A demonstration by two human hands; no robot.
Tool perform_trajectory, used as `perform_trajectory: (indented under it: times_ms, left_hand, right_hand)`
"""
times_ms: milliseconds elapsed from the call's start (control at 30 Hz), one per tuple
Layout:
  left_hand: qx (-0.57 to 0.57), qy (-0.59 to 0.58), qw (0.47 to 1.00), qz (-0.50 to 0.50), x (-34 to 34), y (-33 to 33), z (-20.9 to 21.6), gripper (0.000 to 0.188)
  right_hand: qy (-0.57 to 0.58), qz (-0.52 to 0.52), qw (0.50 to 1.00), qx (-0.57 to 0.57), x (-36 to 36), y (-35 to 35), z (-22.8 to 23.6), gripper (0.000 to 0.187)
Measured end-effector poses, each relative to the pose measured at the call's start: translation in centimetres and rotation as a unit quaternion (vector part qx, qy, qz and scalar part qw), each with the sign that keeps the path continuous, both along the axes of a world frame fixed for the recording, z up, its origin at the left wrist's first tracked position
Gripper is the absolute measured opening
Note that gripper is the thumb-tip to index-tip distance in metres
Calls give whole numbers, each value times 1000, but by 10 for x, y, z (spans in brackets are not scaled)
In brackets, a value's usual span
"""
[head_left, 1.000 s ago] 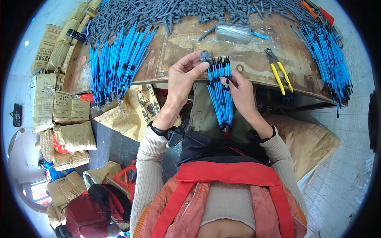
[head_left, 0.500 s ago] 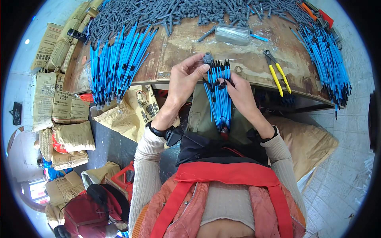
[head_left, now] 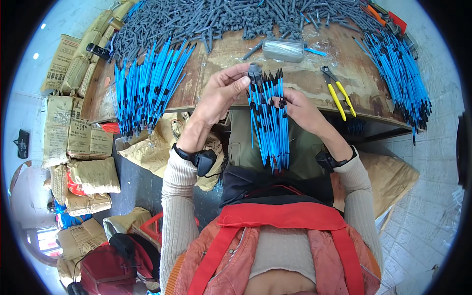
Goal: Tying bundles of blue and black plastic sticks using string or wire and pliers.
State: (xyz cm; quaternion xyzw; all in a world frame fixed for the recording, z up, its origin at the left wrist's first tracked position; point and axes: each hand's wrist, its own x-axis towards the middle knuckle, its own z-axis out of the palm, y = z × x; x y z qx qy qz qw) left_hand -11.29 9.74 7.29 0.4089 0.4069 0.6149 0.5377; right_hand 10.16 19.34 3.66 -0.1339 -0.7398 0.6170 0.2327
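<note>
My left hand (head_left: 219, 96) is closed, pinching a grey plastic fitting (head_left: 254, 70) between thumb and fingers, just above the table's front edge. Directly below and right of that fitting is a bundle of thin blue rods (head_left: 268, 128) with black tips and black bands. It runs from the fitting down over my lap. My right hand (head_left: 302, 110) grips the bundle's right side near its upper end, its fingertips partly hidden behind the rods. Whether the fitting touches the rod tips I cannot tell.
Heaped grey plastic parts (head_left: 216, 22) cover the table's far side. Blue rod bundles lie at the left (head_left: 147, 83) and right (head_left: 398, 73) edges. Yellow-handled pliers (head_left: 340, 96) and a clear plastic box (head_left: 283, 50) rest on the wooden table (head_left: 216, 54). Brown sacks (head_left: 81, 128) are stacked left.
Both hands have shifted slightly left with the fitting and the bundle. More of the bundle's face shows now, its lower end spread wider. The whole view has also shifted a little.
</note>
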Motion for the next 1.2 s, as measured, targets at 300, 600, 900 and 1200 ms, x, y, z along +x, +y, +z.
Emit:
perform_trajectory:
  times_ms: [300,600,900,1200]
  left_hand:
    - [5,-58,994,-95,-12,-11,7,37]
    - [-19,-38,996,-80,-13,-13,2,38]
    - [-29,-31,996,-82,-8,-11,1,38]
    - [-16,-48,993,-106,-5,-13,1,43]
  right_hand:
    - [-22,96,988,-120,7,-13,20,17]
    - [-33,-1,998,54,9,-17,14,18]
    - [-35,11,999,13,12,-16,11,22]
    - [-42,50,996,-58,13,-20,16,22]
